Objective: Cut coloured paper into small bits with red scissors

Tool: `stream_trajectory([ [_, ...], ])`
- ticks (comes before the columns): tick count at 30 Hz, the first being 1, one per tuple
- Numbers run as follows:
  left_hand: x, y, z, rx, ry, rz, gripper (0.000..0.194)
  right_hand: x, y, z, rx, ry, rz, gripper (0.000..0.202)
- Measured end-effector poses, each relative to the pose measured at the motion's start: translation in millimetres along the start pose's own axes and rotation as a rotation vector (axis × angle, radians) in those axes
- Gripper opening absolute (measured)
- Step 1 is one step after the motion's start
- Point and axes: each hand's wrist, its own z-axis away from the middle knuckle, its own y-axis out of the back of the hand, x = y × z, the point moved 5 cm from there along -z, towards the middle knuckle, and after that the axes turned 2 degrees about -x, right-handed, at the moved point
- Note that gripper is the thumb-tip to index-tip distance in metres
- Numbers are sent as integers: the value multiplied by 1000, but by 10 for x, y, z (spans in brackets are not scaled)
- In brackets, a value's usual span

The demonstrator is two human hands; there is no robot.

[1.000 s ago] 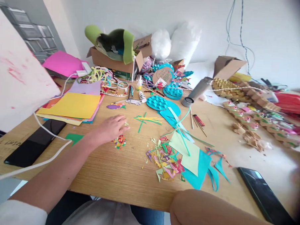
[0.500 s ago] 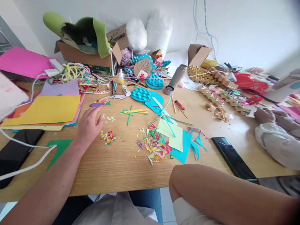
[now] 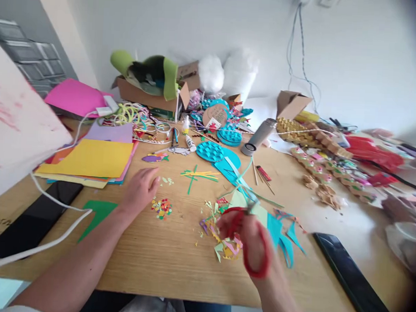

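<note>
My left hand point(image 3: 141, 190) rests on the table with thumb and fingers apart, holding nothing. Just beyond its fingertips lies a purple paper fish point(image 3: 152, 157), apart from the hand. To its right is a small heap of coloured paper dots point(image 3: 161, 208), with pale green bits point(image 3: 167, 181) above. My right hand point(image 3: 251, 236), blurred by motion, grips red-handled scissors point(image 3: 266, 257) over a pile of paper scraps point(image 3: 231, 251). The blades point away from me and are smeared. Behind them are pale green paper point(image 3: 263, 213) and blue paper pieces point(image 3: 275, 230).
Coloured paper sheets point(image 3: 101, 156) and a black phone point(image 3: 33, 217) with a white cable point(image 3: 65, 221) lie left. A grey flask point(image 3: 260, 137), glue bottle point(image 3: 190, 143) and blue scaled discs point(image 3: 210, 151) stand farther back. Another phone point(image 3: 350, 277) is right, near another person's sleeve point(image 3: 406, 243).
My right hand has come up over the scraps with the red scissors; before, only that forearm showed. My left fingers have left the purple fish. The view has shifted.
</note>
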Motion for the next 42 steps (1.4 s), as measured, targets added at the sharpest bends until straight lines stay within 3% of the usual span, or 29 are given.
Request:
stream_trajectory([
  [2, -9, -14, 12, -6, 9, 14, 30, 8, -195, -136, -137, -51, -15, 53],
  [4, -12, -28, 22, -32, 15, 20, 30, 11, -324, -220, -189, -122, 0, 50],
  [9, 22, -26, 26, -84, 54, 50, 31, -64, -426, -318, -191, -156, 117, 53],
  [14, 107, 6, 10, -130, 80, 79, 31, -88, -487, -358, -150, -147, 79, 54],
  [17, 158, 93, -9, -131, 78, 101, 33, -111, -573, -417, -151, -102, 55, 54],
  [20, 116, 290, -56, -134, 104, 61, 34, -209, -685, -530, -193, -24, 53, 53],
  [22, -12, 465, -96, -160, 134, -24, 32, -316, -751, -624, -196, 14, 44, 52],
  [25, -381, 723, -98, -249, 249, -199, 27, -499, -861, -764, -183, 46, 0, 52],
  [28, -787, 923, 5, -325, 338, -364, 24, -646, -1002, -881, -189, 68, -36, 53],
  [31, -1100, 1045, 141, -323, 398, -488, 30, -732, -1161, -978, -242, 93, -59, 53],
  [37, -1484, 955, 227, -366, 477, -517, 43, -822, -1350, -1141, -301, 138, -72, 53],
  [42, -1611, 821, 210, -449, 528, -479, 49, -828, -1377, -1261, -286, 166, -97, 56],
])
